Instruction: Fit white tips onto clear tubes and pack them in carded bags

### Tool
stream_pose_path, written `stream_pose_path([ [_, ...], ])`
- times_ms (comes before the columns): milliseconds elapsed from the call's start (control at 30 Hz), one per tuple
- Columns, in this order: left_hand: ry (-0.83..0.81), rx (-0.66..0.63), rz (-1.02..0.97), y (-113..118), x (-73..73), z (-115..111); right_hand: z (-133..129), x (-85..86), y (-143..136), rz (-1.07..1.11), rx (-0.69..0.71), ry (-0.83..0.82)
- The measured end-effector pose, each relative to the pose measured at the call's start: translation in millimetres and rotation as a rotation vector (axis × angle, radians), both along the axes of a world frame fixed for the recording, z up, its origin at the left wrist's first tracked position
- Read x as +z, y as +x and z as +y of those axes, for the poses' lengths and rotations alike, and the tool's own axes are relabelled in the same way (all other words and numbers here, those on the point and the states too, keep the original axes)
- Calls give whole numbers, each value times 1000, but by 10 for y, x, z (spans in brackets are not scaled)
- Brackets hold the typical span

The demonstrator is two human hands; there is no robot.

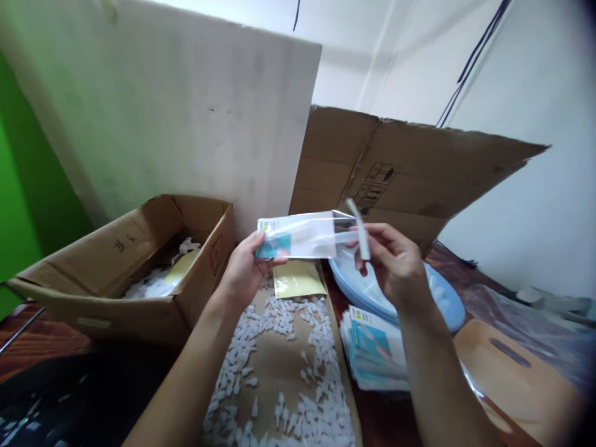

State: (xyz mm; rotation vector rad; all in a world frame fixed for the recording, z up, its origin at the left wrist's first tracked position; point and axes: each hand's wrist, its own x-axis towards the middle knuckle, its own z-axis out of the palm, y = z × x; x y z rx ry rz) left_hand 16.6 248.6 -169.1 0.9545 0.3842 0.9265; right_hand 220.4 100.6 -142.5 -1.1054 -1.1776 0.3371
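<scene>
My left hand [246, 264] grips the left end of a clear plastic bag [311, 237], which has a white and teal printed card in it. The bag is held level above a shallow cardboard tray [274, 357]. At the bag's right end, my right hand [395, 257] pinches a narrow, pale flat strip [358, 230] tilted upright; blur hides its exact kind. Below the hands, many small white plastic pieces [326, 406] lie scattered over the tray. A yellow sheet [298, 279] rests at its far end.
To the left stands an open cardboard box [205, 298] with white pieces inside. On the right are a stack of printed packets [372, 347], a light blue basin [447, 292] and a tan plastic container [516, 379]. Upright cardboard [414, 167] leans behind.
</scene>
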Motion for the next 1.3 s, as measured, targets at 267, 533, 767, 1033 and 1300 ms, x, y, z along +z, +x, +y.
stream_pose_path([
  [267,257,-98,622,-172,-335,359,-129,148,148,120,-142,200],
  [533,749,-149,1016,-51,-568,211,11,44,-143,88,-82,102],
  [767,766,-178,418,-65,20,-151,114,-69,-245,82,30,63],
  [1033,498,-70,182,-6,89,-264,109,-119,-302,-37,137,39],
  [1300,656,25,251,-73,170,-307,124,-86,-320,-54,117,-41],
])
